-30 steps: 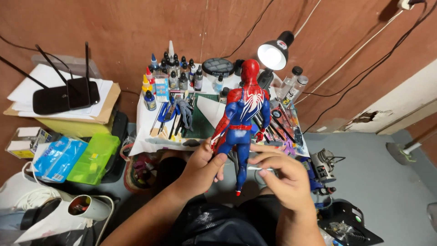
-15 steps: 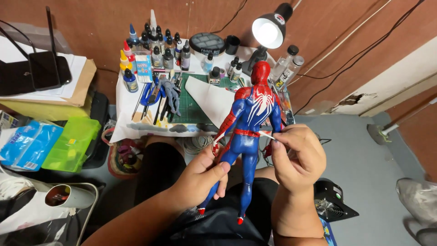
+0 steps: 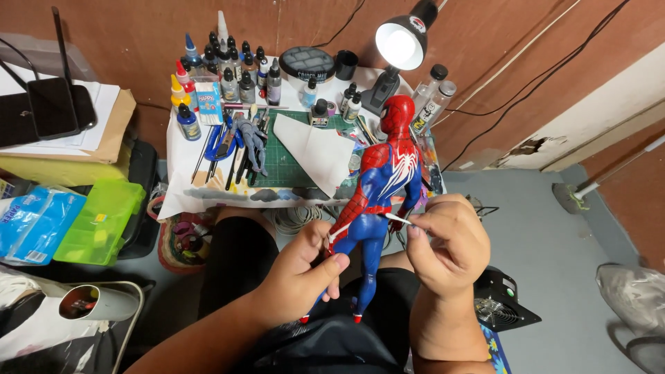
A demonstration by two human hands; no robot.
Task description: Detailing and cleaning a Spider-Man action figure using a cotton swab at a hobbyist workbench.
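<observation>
Above lap: left hand [image 3: 301, 273] grips figure [image 3: 377, 187]; right hand [image 3: 447, 242] pinches swab [image 3: 397, 219].

A red-and-blue action figure [image 3: 379, 194] with a white spider emblem across its back stands out against brown wood walls [image 3: 138, 34]. At 12 o'clock, a black desk lamp [image 3: 402, 41] glows white. At 11 o'clock, paint bottles [image 3: 228, 69] show yellow, red, blue and black caps above a dark green gridded cutting mat [image 3: 277, 156] carrying a white paper sheet [image 3: 315, 149]. At 9 o'clock sit a lime-green plastic box [image 3: 97, 221] and a light blue packet [image 3: 31, 225]. The floor [image 3: 554, 242] at 3 o'clock is grey-blue.
</observation>
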